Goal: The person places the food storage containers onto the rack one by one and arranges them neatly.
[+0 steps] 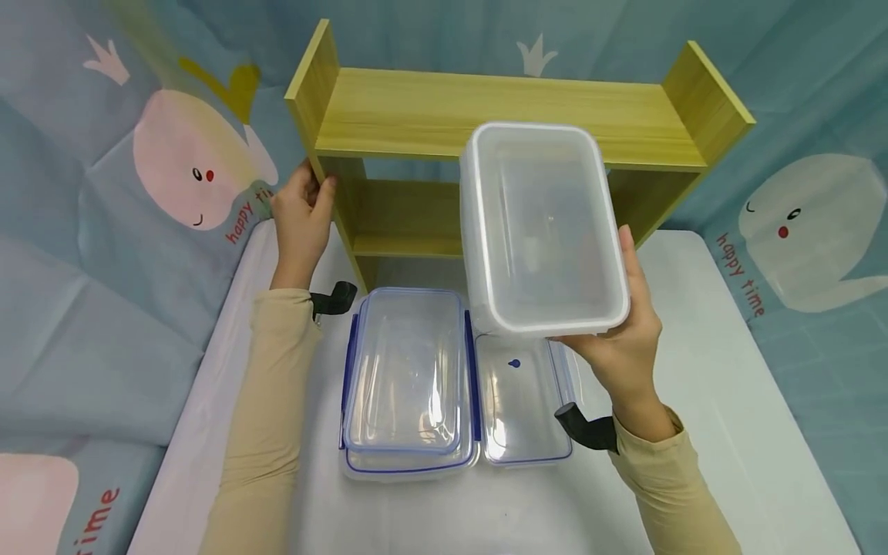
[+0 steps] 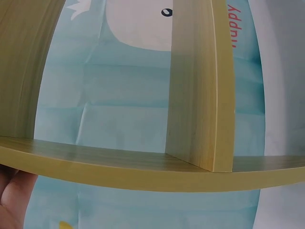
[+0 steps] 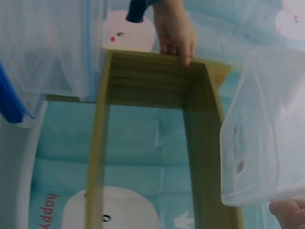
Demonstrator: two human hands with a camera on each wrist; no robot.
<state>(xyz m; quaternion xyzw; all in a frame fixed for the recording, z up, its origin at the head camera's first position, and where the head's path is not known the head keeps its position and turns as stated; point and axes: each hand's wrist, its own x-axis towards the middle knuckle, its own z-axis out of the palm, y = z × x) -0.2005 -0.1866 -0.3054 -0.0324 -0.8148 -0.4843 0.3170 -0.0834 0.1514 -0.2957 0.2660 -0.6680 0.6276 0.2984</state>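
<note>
My right hand (image 1: 620, 347) holds up a clear plastic container with a white lid (image 1: 548, 223), its thumb along the right side and its other fingers mostly hidden beneath. The container is tilted, lid towards me, in front of the wooden shelf (image 1: 499, 116). In the right wrist view, a small printed label shows on the container's wall (image 3: 248, 143). My left hand (image 1: 301, 220) grips the shelf's left side panel, thumb on the front edge. Below, on the table, lie a stack of clear containers with blue-edged lids (image 1: 409, 378) and another blue-rimmed container (image 1: 523, 408) beside it.
The shelf stands at the back of the white table (image 1: 721, 432), with raised side panels and open compartments. A blue cartoon-printed curtain (image 1: 444, 35) surrounds the table at the back and sides. Both wrists carry black camera mounts.
</note>
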